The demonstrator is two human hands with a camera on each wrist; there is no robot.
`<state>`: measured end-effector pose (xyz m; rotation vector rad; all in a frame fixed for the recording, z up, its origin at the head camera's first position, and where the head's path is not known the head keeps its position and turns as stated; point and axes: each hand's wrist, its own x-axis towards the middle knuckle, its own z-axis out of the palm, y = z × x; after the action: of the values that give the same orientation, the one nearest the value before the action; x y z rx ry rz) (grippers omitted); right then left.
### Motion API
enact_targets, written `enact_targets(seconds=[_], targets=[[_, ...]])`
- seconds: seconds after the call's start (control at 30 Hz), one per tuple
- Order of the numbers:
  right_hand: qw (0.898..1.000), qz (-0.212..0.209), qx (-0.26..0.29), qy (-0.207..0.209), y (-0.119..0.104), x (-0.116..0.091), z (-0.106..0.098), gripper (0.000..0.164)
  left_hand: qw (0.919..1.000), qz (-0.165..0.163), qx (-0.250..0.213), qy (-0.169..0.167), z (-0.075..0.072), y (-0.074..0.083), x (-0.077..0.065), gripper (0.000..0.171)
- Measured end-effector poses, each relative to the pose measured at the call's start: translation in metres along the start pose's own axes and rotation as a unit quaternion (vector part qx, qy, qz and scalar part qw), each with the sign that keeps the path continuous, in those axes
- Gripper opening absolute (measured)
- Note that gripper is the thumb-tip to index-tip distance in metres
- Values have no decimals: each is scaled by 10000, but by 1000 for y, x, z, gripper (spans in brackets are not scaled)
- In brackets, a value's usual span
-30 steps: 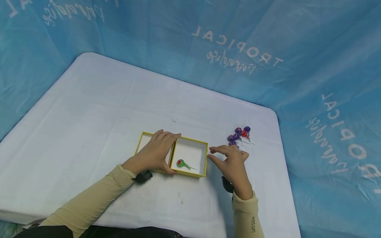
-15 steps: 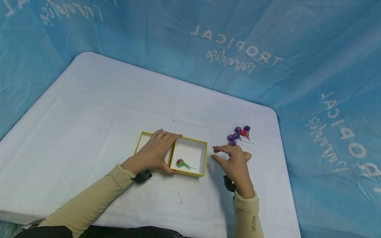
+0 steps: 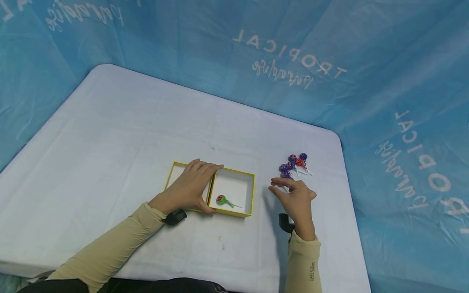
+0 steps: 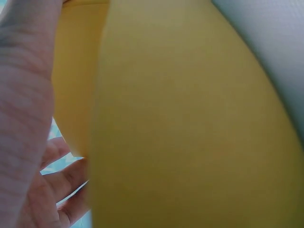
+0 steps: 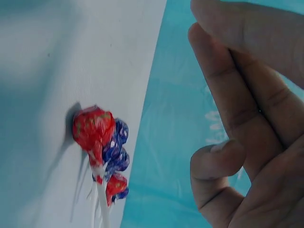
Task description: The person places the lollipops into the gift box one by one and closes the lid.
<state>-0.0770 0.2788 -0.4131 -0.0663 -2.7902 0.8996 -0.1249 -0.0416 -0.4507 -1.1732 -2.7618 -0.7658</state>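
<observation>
Two shallow yellow-edged boxes with white insides stand side by side on the table. My left hand [image 3: 192, 185] reaches across the left box [image 3: 169, 177] and grips where the boxes meet, fingers at the far side and thumb at the near side. In the right box [image 3: 253, 195] lies a green-wrapped lollipop [image 3: 221, 200]. My right hand [image 3: 296, 201] is above the table, right of the boxes, thumb and fingers apart with nothing between them. Near its fingertips lie several purple lollipops [image 3: 283, 168] and a red lollipop [image 5: 94, 128], with another red lollipop [image 3: 300, 162] among them.
A white cloth covers the table [image 3: 146, 118]. Blue printed sheets [image 3: 205, 44] hang along the far and right edges. The left wrist view is mostly filled by a yellow box wall [image 4: 190, 114].
My right hand has moved right, away from the right box and closer to the lollipops. The left hand and both boxes have stayed in place.
</observation>
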Motion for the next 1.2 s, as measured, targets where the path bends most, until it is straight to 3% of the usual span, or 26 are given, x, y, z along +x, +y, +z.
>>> enact_targets(seconds=[0.33, 0.87, 1.2], targets=[[9965, 747, 168, 335, 17, 1, -8, 18, 10000, -18, -58, -16, 1, 2, -1, 128], [9919, 1054, 259, 653, 39, 6, -2, 18, 10000, 2, -27, -17, 1, 0, 0, 127], [9856, 1539, 366, 598, 49, 8, 4, 24, 9999, 29, -118, 3, 2, -1, 0, 127]])
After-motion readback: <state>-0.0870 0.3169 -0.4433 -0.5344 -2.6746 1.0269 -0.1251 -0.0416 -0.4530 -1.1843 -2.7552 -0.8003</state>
